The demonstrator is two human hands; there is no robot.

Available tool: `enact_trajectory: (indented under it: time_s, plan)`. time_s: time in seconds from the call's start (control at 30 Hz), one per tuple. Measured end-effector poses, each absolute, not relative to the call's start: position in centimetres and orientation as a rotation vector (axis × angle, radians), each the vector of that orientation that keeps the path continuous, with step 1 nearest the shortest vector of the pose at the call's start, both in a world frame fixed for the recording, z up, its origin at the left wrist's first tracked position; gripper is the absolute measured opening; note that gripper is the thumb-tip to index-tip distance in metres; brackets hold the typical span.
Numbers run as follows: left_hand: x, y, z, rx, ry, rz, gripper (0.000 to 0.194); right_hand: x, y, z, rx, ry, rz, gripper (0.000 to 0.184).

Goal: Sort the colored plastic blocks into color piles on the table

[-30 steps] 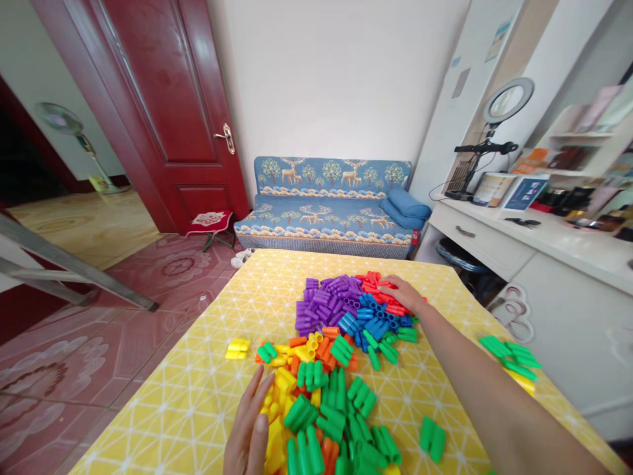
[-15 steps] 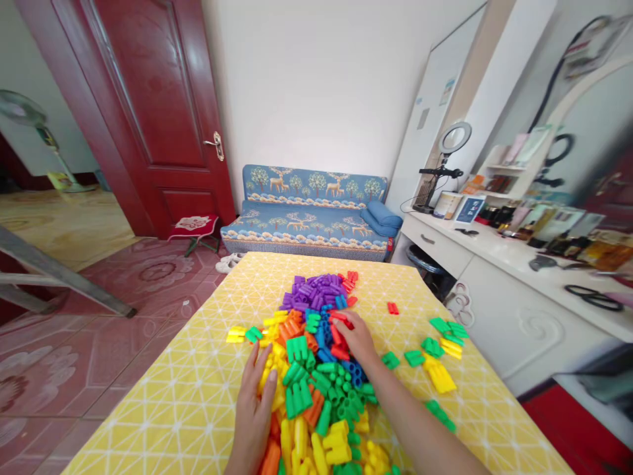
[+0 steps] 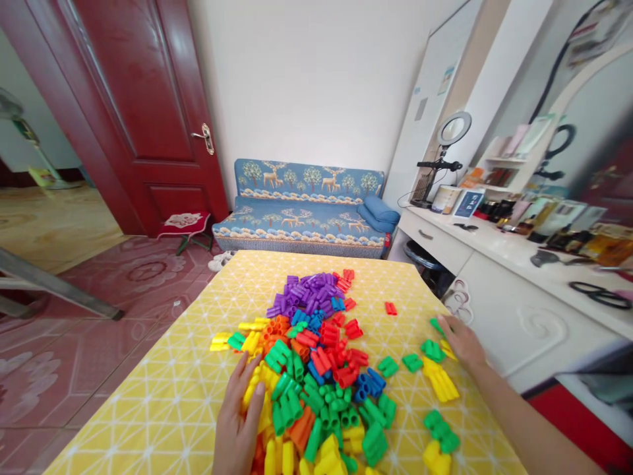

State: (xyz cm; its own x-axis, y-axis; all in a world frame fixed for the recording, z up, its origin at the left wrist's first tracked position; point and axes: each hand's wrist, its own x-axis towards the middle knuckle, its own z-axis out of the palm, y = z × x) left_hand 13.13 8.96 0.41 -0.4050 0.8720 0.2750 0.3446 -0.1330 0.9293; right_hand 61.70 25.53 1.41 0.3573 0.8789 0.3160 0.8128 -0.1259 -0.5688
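Note:
My left hand (image 3: 237,406) is open beside the pile, its fingers and thumb apart around yellow plastic building blocks (image 3: 267,377). At the table's right side my right hand (image 3: 461,340) reaches over a green block (image 3: 436,324), fingertips on it; the hand hides part of a yellow block (image 3: 448,348) below. Between the hands lies a heap of tube-shaped blocks: purple blocks (image 3: 306,293) at the far end, red blocks (image 3: 341,349) and orange blocks (image 3: 279,330) in the middle, green blocks (image 3: 326,402) nearer, and blue blocks (image 3: 368,384) at the right.
Loose green blocks (image 3: 412,362) and a yellow block (image 3: 440,380) lie right of the heap, with a lone red block (image 3: 390,308) farther back. A patterned yellow tablecloth (image 3: 163,389) covers the table. Beyond stand a blue sofa (image 3: 297,224) and a white dresser (image 3: 514,297).
My right hand has left the red blocks in the middle and moved right to the green ones. The red blocks now lie gathered and uncovered. My left hand stays by the yellow blocks.

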Motion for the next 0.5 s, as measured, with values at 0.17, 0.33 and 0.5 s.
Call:
enact_trajectory:
  time_s: [0.17,0.33,0.5]
  plan:
    - [13.0,9.3,-0.1,1.365,1.709,1.561,0.046,57.3,22.9,-0.6,-1.712,-1.532,0.332,0.064]
    - [12.8,9.3,0.1,1.388,1.665,1.583,0.044,43.4,20.3,0.9,-1.431,-1.525,0.661,0.061]
    - [12.5,8.7,0.9,1.304,1.603,1.613,0.047,34.5,18.8,4.1,-1.415,-1.506,0.994,0.070]
